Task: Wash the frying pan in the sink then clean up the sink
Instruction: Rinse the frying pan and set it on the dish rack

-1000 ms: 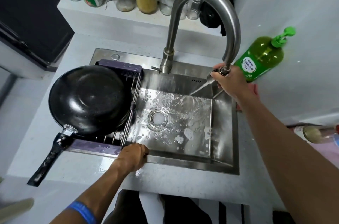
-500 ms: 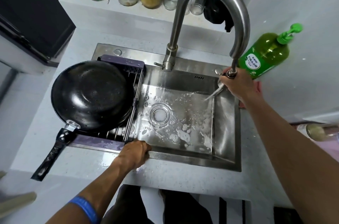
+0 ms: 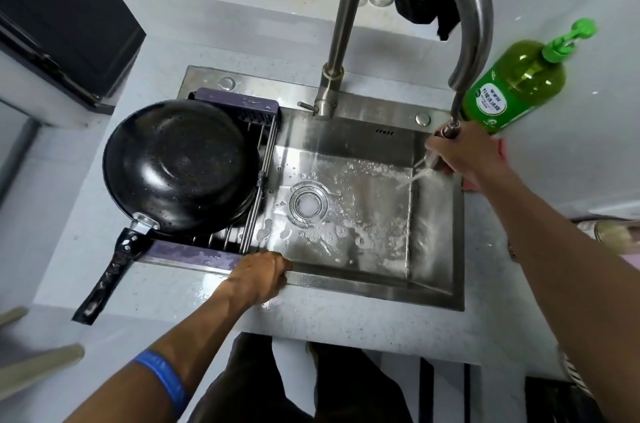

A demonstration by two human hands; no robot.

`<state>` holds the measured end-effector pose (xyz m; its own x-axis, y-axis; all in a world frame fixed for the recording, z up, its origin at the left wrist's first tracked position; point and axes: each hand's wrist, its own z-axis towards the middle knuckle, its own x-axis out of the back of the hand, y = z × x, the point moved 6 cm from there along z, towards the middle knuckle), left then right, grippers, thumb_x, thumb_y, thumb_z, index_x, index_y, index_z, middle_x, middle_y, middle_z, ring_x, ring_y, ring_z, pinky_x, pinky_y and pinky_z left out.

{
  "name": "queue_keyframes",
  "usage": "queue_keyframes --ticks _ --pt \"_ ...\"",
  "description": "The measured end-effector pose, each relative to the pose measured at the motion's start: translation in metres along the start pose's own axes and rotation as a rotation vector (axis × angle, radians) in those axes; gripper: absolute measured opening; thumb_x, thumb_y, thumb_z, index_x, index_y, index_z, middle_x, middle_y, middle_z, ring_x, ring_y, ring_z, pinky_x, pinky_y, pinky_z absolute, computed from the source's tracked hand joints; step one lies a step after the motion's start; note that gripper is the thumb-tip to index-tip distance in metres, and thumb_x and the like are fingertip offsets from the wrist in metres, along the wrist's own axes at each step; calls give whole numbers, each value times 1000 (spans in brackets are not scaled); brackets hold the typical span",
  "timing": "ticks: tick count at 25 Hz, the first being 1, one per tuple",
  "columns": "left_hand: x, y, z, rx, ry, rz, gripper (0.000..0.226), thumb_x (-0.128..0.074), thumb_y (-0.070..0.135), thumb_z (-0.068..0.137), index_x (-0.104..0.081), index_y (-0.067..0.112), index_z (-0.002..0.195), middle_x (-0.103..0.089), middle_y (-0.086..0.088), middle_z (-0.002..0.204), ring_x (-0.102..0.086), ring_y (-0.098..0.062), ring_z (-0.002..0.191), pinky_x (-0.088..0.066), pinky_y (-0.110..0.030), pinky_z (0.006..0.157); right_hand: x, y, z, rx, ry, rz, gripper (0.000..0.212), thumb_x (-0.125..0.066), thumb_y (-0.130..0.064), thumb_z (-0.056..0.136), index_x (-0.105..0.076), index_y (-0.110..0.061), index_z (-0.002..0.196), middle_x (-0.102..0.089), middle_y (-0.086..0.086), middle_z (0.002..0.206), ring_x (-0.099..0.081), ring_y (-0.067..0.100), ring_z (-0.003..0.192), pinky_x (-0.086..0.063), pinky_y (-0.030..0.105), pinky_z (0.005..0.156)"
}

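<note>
Right hand [image 3: 464,159] grasping pull-out steel spray head [image 3: 446,133] | foam on steel sink [image 3: 346,215] floor lies toward 8 o'clock — nearer right | left hand [image 3: 258,275] clenched on front rim.

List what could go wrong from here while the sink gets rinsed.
1. The right hand aims the pulled-out spray head sideways near the sink's right wall; spray could likely splash over the rim onto the counter.
2. The frying pan sits upside down on the rack, its handle overhanging the counter; a bump could tip it.
3. Foam remains near the drain.
</note>
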<state>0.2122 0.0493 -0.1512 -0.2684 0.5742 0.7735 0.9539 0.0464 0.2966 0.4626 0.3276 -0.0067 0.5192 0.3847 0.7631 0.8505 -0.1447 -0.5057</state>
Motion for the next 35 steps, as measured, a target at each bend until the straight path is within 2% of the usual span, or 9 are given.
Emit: queue_keyframes --ticks 5,9,11,17,20,24,29,33,35 --pt "12 -37 -29 54 26 433 45 -40 48 91 -52 25 128 -49 -3 128 -43 -24 116 -34 -40 95 3 -10 -31 -20 -53 -243 32 -64 -40 94 -60 -16 73 -63 2 56 -59 13 49 -46 23 54" --pt "9 -50 -51 224 -22 328 64 -12 54 85 -44 28 135 -46 -6 134 -43 -27 117 -40 -42 92 -17 -18 -50 -19 -145 -137 27 -63 -26 95 -63 -5 78 -51 -5 35 -48 7 32 -33 11 32" --pt "8 -45 -48 228 -43 284 56 -19 51 90 -46 24 132 -48 -7 130 -44 -28 116 -46 -41 88 -25 -15 -50 -21 -182 -94 26 -65 -24 94 -64 -2 81 -56 -2 36 -50 8 30 -37 14 31" --pt "8 -51 -44 261 -68 212 41 -41 45 93 -51 23 125 -47 -5 130 -40 -28 121 -48 -40 85 -71 -21 -60 13 -251 38 23 -70 -25 88 -68 -5 78 -70 17 68 -62 23 48 -47 29 44" --pt "9 -51 -44 258 -64 195 40 -41 42 95 -51 21 128 -46 -6 135 -37 -29 126 -48 -40 89 -104 -35 -70 54 -314 133 23 -70 -24 89 -65 -5 77 -70 22 71 -64 31 50 -51 34 46" --pt "7 -57 -44 275 -80 143 44 -46 45 94 -49 23 132 -45 -6 137 -34 -31 130 -48 -40 92 -92 -11 -58 -11 -203 112 20 -70 -27 87 -67 -9 79 -72 12 65 -69 30 54 -59 43 54" --pt "8 -56 -45 263 -53 136 42 -45 43 95 -45 26 133 -46 -6 134 -36 -30 126 -49 -38 89 -144 -44 -76 49 -335 319 23 -71 -24 90 -71 -2 87 -71 19 65 -64 28 48 -48 25 40" --pt "10 -57 -48 274 -2 87 37 -46 40 94 -53 26 127 -49 -5 132 -37 -29 122 -50 -36 88 -142 -41 -74 54 -244 403 21 -79 -24 84 -66 -16 97 -72 8 86 -68 12 63 -49 20 52" --pt "9 -55 -47 266 -4 109 37 -46 42 94 -56 27 125 -52 -4 129 -42 -28 119 -51 -36 86 -130 -39 -78 83 -183 387 21 -81 -30 81 -66 -22 93 -72 3 89 -71 18 76 -54 26 63"
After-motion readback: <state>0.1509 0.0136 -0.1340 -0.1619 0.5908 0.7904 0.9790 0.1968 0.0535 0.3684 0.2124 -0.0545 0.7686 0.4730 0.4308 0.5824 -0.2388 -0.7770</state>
